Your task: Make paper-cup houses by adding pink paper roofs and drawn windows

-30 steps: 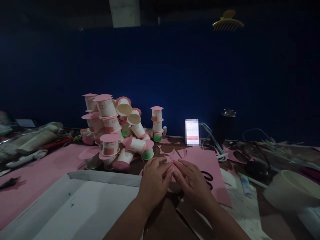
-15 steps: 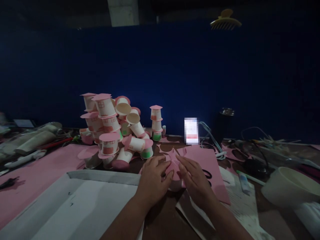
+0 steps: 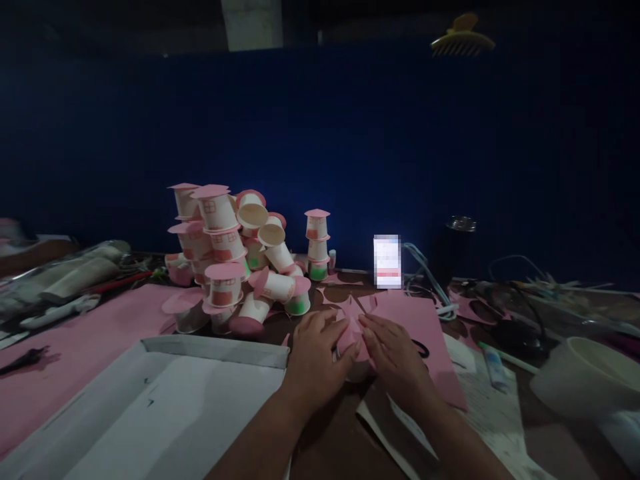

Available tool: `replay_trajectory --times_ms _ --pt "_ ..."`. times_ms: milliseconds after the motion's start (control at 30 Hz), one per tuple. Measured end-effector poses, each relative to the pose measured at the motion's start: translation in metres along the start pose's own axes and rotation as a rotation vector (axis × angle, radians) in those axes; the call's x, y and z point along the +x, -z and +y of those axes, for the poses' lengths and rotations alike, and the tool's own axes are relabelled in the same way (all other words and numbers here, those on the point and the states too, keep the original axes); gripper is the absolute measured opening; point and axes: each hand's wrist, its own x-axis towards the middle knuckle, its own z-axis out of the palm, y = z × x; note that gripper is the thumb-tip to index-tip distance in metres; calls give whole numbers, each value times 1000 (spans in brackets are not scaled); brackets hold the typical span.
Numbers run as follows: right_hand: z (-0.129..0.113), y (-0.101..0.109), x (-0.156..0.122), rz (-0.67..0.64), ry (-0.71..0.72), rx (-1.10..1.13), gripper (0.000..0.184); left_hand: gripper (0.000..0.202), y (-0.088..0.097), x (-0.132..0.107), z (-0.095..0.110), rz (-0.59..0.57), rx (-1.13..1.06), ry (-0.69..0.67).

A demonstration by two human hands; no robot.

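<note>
My left hand (image 3: 317, 353) curls around the left side of a pink paper piece (image 3: 351, 333), its thumb and fingers pressed against it. From the right, the fingers of my right hand (image 3: 397, 353) lie close together on the same piece. It sits on top of a white paper cup (image 3: 360, 372), mostly hidden below my hands. Beneath and behind my right hand is a pink paper sheet (image 3: 440, 357), with a black scissors handle (image 3: 421, 348) partly showing. A white cardboard tray (image 3: 215, 353) lies left of my left hand.
Paper cups with pink paper tops (image 3: 225, 283) are piled at the back left, beside a stack of cups (image 3: 317, 250). A lit phone (image 3: 387, 261) stands behind my hands. On the right are a dark bottle (image 3: 454, 250), a glue tube (image 3: 495, 369) and a white roll (image 3: 585, 380).
The whole view has shifted slightly, so things appear a little farther right. Both hands remain on the pink paper piece, with small finger movements. At the far left, a blurred shape has appeared.
</note>
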Motion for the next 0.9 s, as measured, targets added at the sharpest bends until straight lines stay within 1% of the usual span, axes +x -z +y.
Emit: replay_trajectory --times_ms 200,333,400,467,533,600,667,800,900 --pt "-3 1 -1 2 -46 -23 37 38 -1 0 1 19 -9 33" --pt "-3 2 -2 -5 -66 -30 39 38 0 0 1 19 -6 21" --pt "-2 3 -2 17 -85 -31 42 38 1 -1 0 11 19 6" --pt "-3 4 -2 53 -80 -31 43 39 3 -1 0 -2 55 -8" --pt "-6 7 -1 60 -37 -41 42 42 4 -2 1 -22 95 -21" --pt "-11 10 -1 25 21 -83 42 44 5 -2 1 -47 133 -34" --pt "-17 11 -2 -20 50 -154 44 44 5 -3 2 -62 161 -48" --pt "-21 11 -5 -122 50 -270 48 42 4 -4 2 -87 184 -41" --pt "-20 9 -6 -157 40 -301 47 42 4 -4 3 -107 178 -25"
